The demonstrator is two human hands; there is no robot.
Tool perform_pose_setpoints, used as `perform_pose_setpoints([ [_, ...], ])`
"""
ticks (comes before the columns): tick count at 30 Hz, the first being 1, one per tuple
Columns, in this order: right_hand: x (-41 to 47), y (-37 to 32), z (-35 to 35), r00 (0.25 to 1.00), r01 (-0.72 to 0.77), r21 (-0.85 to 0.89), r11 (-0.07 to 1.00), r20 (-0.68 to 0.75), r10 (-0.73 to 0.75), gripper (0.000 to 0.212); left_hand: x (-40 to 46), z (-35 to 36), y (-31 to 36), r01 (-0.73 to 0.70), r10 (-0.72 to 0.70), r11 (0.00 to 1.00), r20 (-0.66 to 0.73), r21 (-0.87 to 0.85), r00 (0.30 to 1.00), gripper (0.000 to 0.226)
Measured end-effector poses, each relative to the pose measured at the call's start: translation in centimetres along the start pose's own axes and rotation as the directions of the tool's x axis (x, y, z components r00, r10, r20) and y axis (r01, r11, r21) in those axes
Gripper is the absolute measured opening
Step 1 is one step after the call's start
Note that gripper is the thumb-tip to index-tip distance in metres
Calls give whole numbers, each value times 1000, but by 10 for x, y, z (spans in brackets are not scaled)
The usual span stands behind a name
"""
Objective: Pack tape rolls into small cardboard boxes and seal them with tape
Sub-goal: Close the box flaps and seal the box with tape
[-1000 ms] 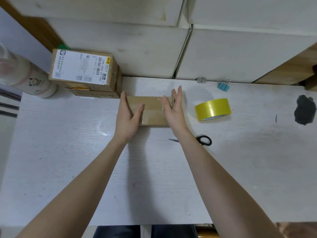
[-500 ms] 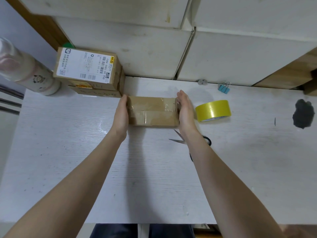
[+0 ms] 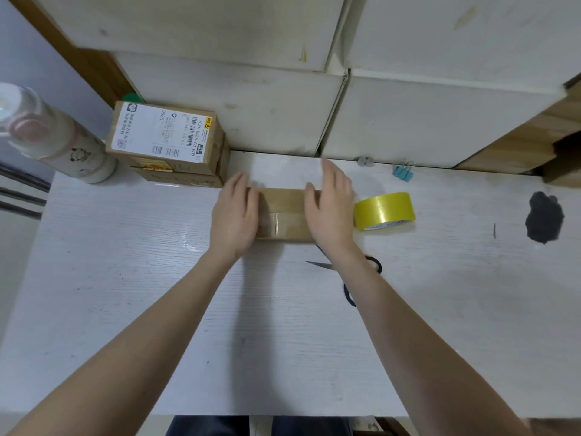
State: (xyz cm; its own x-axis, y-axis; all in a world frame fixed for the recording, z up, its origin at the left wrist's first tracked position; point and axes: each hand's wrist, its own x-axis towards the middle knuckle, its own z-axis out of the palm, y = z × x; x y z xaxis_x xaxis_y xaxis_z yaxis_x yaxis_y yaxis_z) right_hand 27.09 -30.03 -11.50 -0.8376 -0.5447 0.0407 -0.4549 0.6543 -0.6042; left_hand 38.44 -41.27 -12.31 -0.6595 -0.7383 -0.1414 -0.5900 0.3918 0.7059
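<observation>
A small brown cardboard box point(image 3: 284, 214), closed and with clear tape across its top, lies on the white table point(image 3: 157, 278) near the back wall. My left hand point(image 3: 234, 217) lies flat over the box's left end with straight fingers. My right hand point(image 3: 331, 209) lies over its right end, fingers straight and pointing away from me. A roll of yellow tape point(image 3: 385, 210) stands on the table just right of the box.
Black-handled scissors point(image 3: 361, 269) lie partly under my right forearm. Two stacked labelled boxes point(image 3: 166, 143) stand at the back left beside a white bottle point(image 3: 53, 136). A blue binder clip point(image 3: 405, 174) and a dark stain point(image 3: 544, 217) are at the right.
Half a second ago my hands pressed the box's two end faces from the sides. Now both have come up onto its top ends, covering them.
</observation>
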Motion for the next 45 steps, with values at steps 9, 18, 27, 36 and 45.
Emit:
perform_pose_setpoints([
  [9,0,7,33,936,269,-478,836,333,-111,51,3,33,4,-253,192,808,167,532,967,54],
  [18,13,-1,8,923,-4,-27,1000,384,14,55,5,21,4,-263,231,951,195,160,953,57],
  [27,-15,4,-23,796,-496,260,829,518,313,61,-18,-4,2,388,-343,913,274,-128,899,68],
  [36,-4,-37,-77,891,-453,452,768,254,376,26,-10,-51,56,321,-233,841,244,-435,941,51],
  [45,-2,-103,-115,997,-56,441,896,65,30,75,-3,-119,83,-171,165,955,-44,-241,985,102],
])
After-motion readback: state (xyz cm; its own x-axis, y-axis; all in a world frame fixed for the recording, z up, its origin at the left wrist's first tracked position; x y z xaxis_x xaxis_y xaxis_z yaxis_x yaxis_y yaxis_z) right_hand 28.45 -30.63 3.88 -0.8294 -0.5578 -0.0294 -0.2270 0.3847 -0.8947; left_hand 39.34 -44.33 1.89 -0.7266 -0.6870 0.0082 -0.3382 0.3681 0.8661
